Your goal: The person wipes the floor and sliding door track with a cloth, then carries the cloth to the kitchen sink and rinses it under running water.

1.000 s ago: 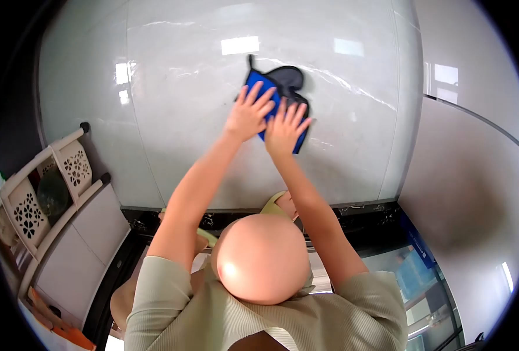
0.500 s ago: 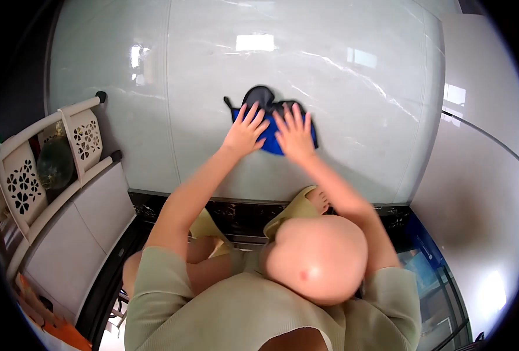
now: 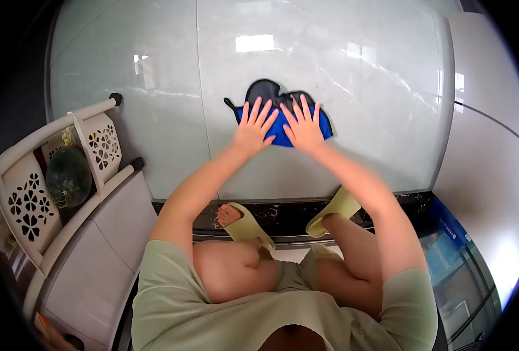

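A blue and black fabric piece [image 3: 283,136] lies on the pale tiled floor. It looks like a pot holder or mitt, with two rounded black lobes at the top and a small black loop at its left corner. My left hand [image 3: 252,130] rests flat on its left half, fingers spread. On the right half, my right hand [image 3: 304,128] also presses down with fingers apart. Both palms cover part of the blue cloth, and the fingertips reach the black section.
To the left stands a cream rack [image 3: 31,205] with clover cut-outs, holding a dark green watermelon [image 3: 68,176]. A white cabinet [image 3: 487,140] is on the right, above a blue box [image 3: 448,221]. My slippered feet [image 3: 242,225] are at a dark marble strip [image 3: 289,213].
The fabric piece is spread wider and flatter, and its right side has shifted right. Both hands remain on it, the right slightly farther right. My raised knee has come down, showing both slippers.
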Available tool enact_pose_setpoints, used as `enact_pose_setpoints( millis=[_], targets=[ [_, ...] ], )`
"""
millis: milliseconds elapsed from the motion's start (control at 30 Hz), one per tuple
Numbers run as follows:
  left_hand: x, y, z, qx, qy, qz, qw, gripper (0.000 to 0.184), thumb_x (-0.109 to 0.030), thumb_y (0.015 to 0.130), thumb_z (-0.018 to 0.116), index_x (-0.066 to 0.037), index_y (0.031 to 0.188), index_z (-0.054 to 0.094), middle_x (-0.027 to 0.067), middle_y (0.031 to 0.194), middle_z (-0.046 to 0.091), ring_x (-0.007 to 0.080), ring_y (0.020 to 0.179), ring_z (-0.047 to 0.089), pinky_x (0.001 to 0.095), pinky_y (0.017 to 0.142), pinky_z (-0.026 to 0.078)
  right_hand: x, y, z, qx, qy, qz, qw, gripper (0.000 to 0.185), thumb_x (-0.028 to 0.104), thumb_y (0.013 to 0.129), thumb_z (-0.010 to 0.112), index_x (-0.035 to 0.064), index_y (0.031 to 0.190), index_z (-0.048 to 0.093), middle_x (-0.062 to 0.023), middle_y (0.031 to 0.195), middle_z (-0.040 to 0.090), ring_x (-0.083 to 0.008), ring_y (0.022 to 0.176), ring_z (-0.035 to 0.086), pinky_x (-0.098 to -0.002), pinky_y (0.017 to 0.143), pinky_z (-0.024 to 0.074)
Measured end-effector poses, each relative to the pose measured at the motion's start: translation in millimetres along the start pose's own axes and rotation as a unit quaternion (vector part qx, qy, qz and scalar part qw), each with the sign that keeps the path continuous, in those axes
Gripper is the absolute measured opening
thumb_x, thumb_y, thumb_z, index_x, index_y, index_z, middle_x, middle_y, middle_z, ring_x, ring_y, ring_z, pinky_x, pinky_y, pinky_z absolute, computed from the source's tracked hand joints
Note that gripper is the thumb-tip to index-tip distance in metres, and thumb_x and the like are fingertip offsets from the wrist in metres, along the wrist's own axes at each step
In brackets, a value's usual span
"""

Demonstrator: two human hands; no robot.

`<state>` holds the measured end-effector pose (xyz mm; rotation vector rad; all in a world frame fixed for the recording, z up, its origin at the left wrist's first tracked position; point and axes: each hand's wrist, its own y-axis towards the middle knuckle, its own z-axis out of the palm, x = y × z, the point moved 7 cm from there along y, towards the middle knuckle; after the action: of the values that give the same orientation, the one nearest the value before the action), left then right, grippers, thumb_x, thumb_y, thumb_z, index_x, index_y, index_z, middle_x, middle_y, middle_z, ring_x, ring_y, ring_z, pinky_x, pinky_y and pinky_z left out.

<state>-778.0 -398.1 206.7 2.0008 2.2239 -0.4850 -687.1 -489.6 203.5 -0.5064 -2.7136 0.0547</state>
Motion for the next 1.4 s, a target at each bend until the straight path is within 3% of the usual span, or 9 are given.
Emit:
enact_pose_setpoints(
  millis=[267, 467, 567, 733, 900, 1033, 1167, 1300, 1400],
  targets=[
    [-60.9, -97.5, 40.7, 0.039, -0.071, 0.035, 0.996, 0.076, -0.039, 0.078, 0.063, -0.008, 0.141, 0.035, 0.0164, 0.149, 0.025, 0.0387, 0.138, 0.018, 0.0552, 0.111, 0.014, 56.2, -112.2, 39.2, 0.098, 0.016, 0.062, 0.993, 0.059, 0.032, 0.088, 0.054, 0.0178, 0.142, 0.035, -0.0132, 0.149, 0.025, -0.0367, 0.140, 0.014, -0.0652, 0.106, 0.0106],
    [1.6, -34.9, 1.1, -0.078, -0.084, -0.011, 0.993, 0.078, -0.031, 0.074, 0.066, -0.007, 0.142, 0.034, 0.0168, 0.149, 0.027, 0.0389, 0.138, 0.020, 0.0538, 0.112, 0.016, 19.8, -12.2, 16.6, -0.016, -0.002, 0.074, 0.997, 0.057, 0.032, 0.091, 0.048, 0.0222, 0.144, 0.031, -0.0135, 0.150, 0.024, -0.0373, 0.140, 0.014, -0.0654, 0.106, 0.0106],
    [46.2, 2.5, -25.5, -0.073, 0.077, -0.009, 0.994, 0.077, -0.036, 0.076, 0.060, -0.001, 0.140, 0.034, 0.0166, 0.149, 0.026, 0.0340, 0.140, 0.018, 0.0461, 0.114, 0.015, 22.0, 61.6, 11.0, -0.088, -0.006, 0.100, 0.991, 0.056, 0.032, 0.090, 0.048, 0.0213, 0.143, 0.033, -0.0115, 0.150, 0.025, -0.0360, 0.140, 0.015, -0.0646, 0.107, 0.0088],
    [83.6, -30.7, -25.9, -0.079, 0.007, -0.063, 0.995, 0.078, -0.032, 0.076, 0.062, 0.003, 0.139, 0.033, 0.0122, 0.150, 0.023, 0.0399, 0.138, 0.018, 0.0568, 0.110, 0.016, 72.2, 94.7, 14.8, -0.058, 0.001, -0.013, 0.998, 0.053, 0.030, 0.088, 0.049, 0.0212, 0.139, 0.039, -0.0093, 0.146, 0.032, -0.0307, 0.140, 0.018, -0.0601, 0.110, 0.0094],
    [17.6, -101.9, 13.9, -0.026, -0.020, -0.099, 0.995, 0.080, -0.036, 0.075, 0.064, 0.009, 0.135, 0.035, 0.0212, 0.148, 0.023, 0.0478, 0.136, 0.017, 0.0663, 0.106, 0.011, 95.6, 21.2, 21.5, 0.084, 0.005, -0.126, 0.988, 0.059, 0.028, 0.085, 0.057, 0.0224, 0.140, 0.038, -0.0078, 0.147, 0.032, -0.0292, 0.140, 0.020, -0.0563, 0.111, 0.0148],
    [-36.1, -130.6, 35.2, -0.030, -0.054, -0.043, 0.997, 0.078, -0.036, 0.076, 0.065, 0.006, 0.136, 0.037, 0.0181, 0.148, 0.025, 0.0445, 0.136, 0.020, 0.0645, 0.106, 0.015, 92.3, -54.1, 33.2, 0.114, -0.009, -0.067, 0.991, 0.054, 0.033, 0.089, 0.054, 0.0231, 0.140, 0.040, -0.0069, 0.148, 0.030, -0.0295, 0.141, 0.018, -0.0579, 0.110, 0.0140],
    [-37.1, -125.3, 30.5, -0.004, -0.079, -0.019, 0.997, 0.080, -0.037, 0.075, 0.067, -0.011, 0.143, 0.033, 0.0082, 0.152, 0.019, 0.0349, 0.140, 0.017, 0.0585, 0.109, 0.016, 91.0, -86.2, 31.5, 0.074, -0.072, 0.060, 0.993, 0.056, 0.035, 0.089, 0.053, 0.0268, 0.142, 0.035, -0.0069, 0.150, 0.026, -0.0314, 0.141, 0.016, -0.0581, 0.109, 0.0147],
    [-24.1, -119.0, 18.3, -0.001, -0.101, -0.003, 0.995, 0.078, -0.037, 0.075, 0.067, -0.018, 0.143, 0.034, 0.0112, 0.151, 0.021, 0.0337, 0.140, 0.017, 0.0595, 0.109, 0.014, 99.7, -103.9, 32.6, -0.001, -0.051, 0.254, 0.966, 0.061, 0.034, 0.087, 0.056, 0.0295, 0.144, 0.032, -0.0124, 0.151, 0.021, -0.0472, 0.136, 0.014, -0.0642, 0.105, 0.0156],
    [-18.4, -114.5, 20.3, -0.015, -0.079, -0.007, 0.997, 0.078, -0.036, 0.074, 0.067, -0.017, 0.143, 0.034, 0.0134, 0.151, 0.022, 0.0335, 0.140, 0.017, 0.0596, 0.109, 0.013, 100.5, -94.0, 47.1, -0.033, -0.029, 0.296, 0.954, 0.066, 0.037, 0.086, 0.055, 0.0271, 0.146, 0.027, -0.0194, 0.152, 0.012, -0.0535, 0.135, 0.006, -0.0701, 0.101, 0.0113]
  ],
)
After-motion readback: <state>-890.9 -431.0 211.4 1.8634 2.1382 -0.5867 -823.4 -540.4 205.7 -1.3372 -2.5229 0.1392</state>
